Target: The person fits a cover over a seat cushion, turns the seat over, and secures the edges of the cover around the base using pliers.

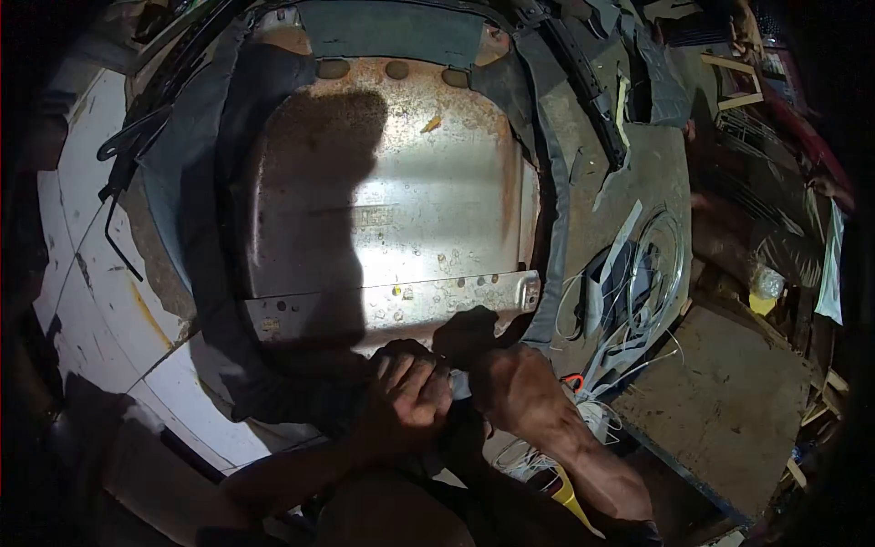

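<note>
Down at lower centre of the frame, the left hand (415, 392) curls and the right hand (515, 392) bunches at the grey cover (202, 237)'s bottom edge below the metal panel (437, 228), apparently working that edge, which calls next for steady fingers, though I can't tell what either grip holds.

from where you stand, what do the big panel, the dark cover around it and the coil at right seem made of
Panel: likely bare sheet metal, dull silver, with bright glare and rusty brown patches.
Cover: probably matt dark grey fabric or vinyl, given its soft folds.
Coil: perhaps plastic or wire, smooth and pale; too fine to settle.
</note>
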`<state>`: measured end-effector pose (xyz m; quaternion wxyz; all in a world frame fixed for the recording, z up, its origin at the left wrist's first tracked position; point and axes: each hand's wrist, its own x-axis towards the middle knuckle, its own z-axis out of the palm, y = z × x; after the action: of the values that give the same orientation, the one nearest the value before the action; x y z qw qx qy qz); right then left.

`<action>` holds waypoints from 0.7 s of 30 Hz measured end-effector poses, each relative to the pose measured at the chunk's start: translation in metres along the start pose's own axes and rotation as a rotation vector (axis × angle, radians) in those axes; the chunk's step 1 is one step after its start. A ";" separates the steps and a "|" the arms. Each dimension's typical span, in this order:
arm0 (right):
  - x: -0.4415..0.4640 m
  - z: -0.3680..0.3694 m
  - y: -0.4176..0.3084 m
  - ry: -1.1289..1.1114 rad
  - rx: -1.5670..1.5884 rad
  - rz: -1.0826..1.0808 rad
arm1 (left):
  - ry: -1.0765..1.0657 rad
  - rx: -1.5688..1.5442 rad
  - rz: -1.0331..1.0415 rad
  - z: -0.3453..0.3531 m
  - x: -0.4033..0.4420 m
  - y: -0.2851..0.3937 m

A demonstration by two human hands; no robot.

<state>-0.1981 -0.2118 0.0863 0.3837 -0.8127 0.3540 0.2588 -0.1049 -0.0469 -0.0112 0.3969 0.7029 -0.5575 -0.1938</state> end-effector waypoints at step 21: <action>-0.058 0.005 0.023 0.317 0.104 0.001 | -0.074 0.041 0.099 -0.012 -0.009 0.008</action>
<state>-0.2523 -0.1968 0.1137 0.3645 -0.8222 0.4236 0.1086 -0.1036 -0.0350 0.0007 0.3706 0.6748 -0.6098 -0.1881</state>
